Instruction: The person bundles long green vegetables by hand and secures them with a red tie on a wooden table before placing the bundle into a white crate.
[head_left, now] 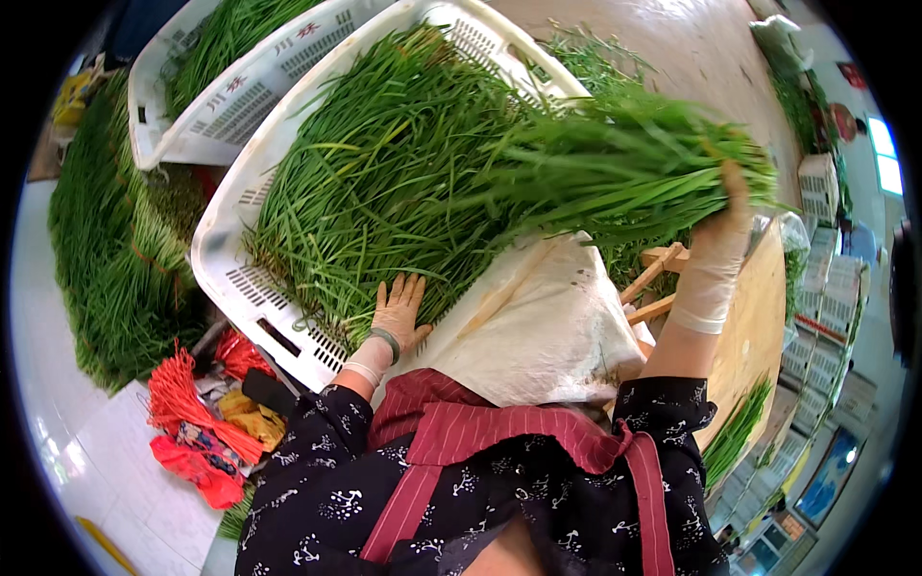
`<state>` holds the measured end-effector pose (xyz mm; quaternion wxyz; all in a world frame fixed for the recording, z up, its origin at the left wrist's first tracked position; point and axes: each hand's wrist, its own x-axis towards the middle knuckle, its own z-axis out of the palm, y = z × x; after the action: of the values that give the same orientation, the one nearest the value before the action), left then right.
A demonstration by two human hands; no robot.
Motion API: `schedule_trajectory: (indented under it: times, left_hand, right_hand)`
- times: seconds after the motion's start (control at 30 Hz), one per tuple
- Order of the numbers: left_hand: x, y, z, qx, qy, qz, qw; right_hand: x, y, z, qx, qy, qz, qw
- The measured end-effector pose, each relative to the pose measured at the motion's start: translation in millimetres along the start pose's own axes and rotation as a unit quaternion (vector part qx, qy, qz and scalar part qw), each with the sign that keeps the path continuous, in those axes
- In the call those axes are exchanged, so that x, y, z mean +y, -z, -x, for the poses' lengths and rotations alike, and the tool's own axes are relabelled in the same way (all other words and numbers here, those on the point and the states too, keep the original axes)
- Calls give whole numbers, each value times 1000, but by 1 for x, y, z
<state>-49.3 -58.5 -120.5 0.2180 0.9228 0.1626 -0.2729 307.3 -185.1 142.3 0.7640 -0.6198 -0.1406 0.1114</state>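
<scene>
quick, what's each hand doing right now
Left hand: open, flat on the greens in the white crate.
Right hand: closed on a bunch of greens.

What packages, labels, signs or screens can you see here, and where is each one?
Red printed marks: on the rim of the far white crate, upper left.
Red plastic packets: lower left on the floor, crumpled, beside red ties.
Stacked white crates: right edge, small and blurred.
Blue screen or sign: lower right, unclear.

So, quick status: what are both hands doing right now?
Left hand flat on greens in white crate. Right hand gripping lifted bunch of greens. Nothing blocking.
</scene>
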Motion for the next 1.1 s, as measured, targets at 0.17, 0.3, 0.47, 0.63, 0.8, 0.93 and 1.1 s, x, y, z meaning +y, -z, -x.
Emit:
schedule_trajectory:
  times: [0.17, 0.3, 0.47, 0.63, 0.8, 0.93, 1.1]
  left_hand:
    - [6, 2, -3, -7, -3, -22, 1000]
    - [3, 5, -10, -29, -2, 5, 1000]
    - [9, 49, -22, -27, 28, 159, 987]
    - [43, 100, -69, 150, -41, 285, 946]
    - [90, 106, -158, 141, -10, 424, 895]
    - [125, 103, -226, 77, 79, 524, 845]
    - [103, 64, -282, -21, 74, 397, 915]
  right_hand:
    - [-76, 73, -19, 155, 106, -168, 968]
    - [-122, 182, 2, 169, 183, -224, 942]
    - [-129, 258, 90, 305, 246, -195, 899]
    - [-51, 315, 150, 439, 125, -260, 851]
    - [-12, 373, 174, 461, 162, -223, 844]
    - [-30, 340, 186, 377, 78, -250, 888]
    - [-44, 295, 171, 436, 84, -280, 851]
